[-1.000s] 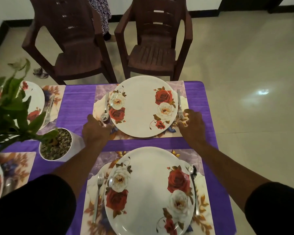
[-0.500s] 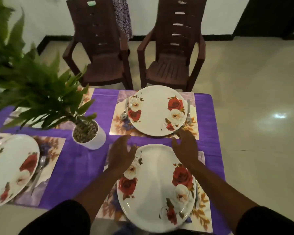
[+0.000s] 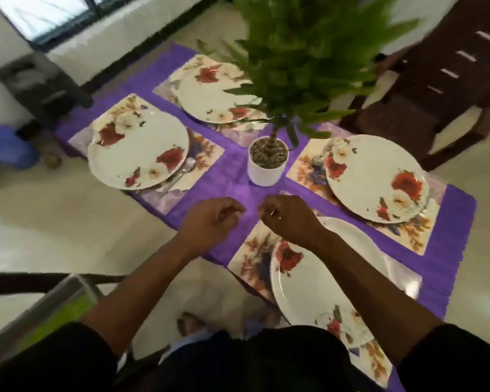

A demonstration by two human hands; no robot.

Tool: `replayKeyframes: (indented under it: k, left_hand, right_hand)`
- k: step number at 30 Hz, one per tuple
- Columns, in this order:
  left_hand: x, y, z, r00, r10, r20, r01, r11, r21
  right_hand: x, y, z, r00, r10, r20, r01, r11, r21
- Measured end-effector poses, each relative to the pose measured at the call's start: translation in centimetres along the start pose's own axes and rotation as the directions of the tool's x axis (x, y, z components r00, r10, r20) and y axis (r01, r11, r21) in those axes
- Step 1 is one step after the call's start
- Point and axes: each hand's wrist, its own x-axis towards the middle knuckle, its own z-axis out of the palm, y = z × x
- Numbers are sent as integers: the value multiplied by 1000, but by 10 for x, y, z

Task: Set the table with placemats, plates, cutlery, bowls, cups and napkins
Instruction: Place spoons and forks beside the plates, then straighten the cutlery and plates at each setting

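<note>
Several white plates with red roses lie on floral placemats on a purple tablecloth (image 3: 232, 179). The nearest plate (image 3: 323, 281) is under my right forearm on its placemat (image 3: 252, 258). Others sit at the right (image 3: 374, 176), the left (image 3: 136, 154) and the far side (image 3: 207, 91). A spoon (image 3: 188, 166) lies by the left plate, and another spoon (image 3: 318, 160) by the right one. My left hand (image 3: 212, 219) and my right hand (image 3: 289, 219) hover close together over the cloth, loosely curled and holding nothing.
A leafy plant in a white pot (image 3: 268, 168) stands mid-table, just beyond my hands, and its leaves hide part of the far plate. A brown chair (image 3: 436, 94) is at the right. A clear box (image 3: 40, 312) with green contents is at the lower left.
The view has swung left, so the whole table shows. Both hands left the near plate's rim and came together over the bare cloth, fingers curling in.
</note>
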Motion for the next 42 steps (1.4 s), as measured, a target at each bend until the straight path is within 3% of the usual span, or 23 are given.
replayKeyframes:
  k: [7,12,15,17,23,30,33,37,42]
  left_hand:
    - [-101,-92,-95,954,-140,-264,146,989,2]
    - [-186,-163,-130,852,-360,-379,337,933,-127]
    - [-252,-205,-139,781,-497,-378,452,868,-208]
    - [-267,-214,-136,782,-524,-338,489,851,-190]
    - [-382,-258,-124,492,-764,-418,676,637,-369]
    - [-441,-265,-52,136,-950,-280,691,294,-660]
    - [-445,-268,-24,31,-974,-224,690,184,-701]
    - [-426,-279,-2,-59,-989,-132,641,64,-765]
    - [-395,-319,7,-119,-992,-30,614,-50,-788]
  right_hand:
    - [42,-149,87,947,-210,241,242,964,-110]
    - [54,-239,157,821,-368,437,443,893,-82]
    - [54,-291,210,707,-402,582,546,834,-86]
    - [60,-304,221,675,-415,610,568,820,-70]
    - [53,-414,323,364,-496,789,796,606,13]
    - [33,-439,451,27,-402,915,931,343,123]
    - [33,-429,505,-45,-278,960,955,269,123]
    - [54,-409,557,-102,-97,990,981,158,116]
    - [87,-388,603,-169,54,984,985,30,168]
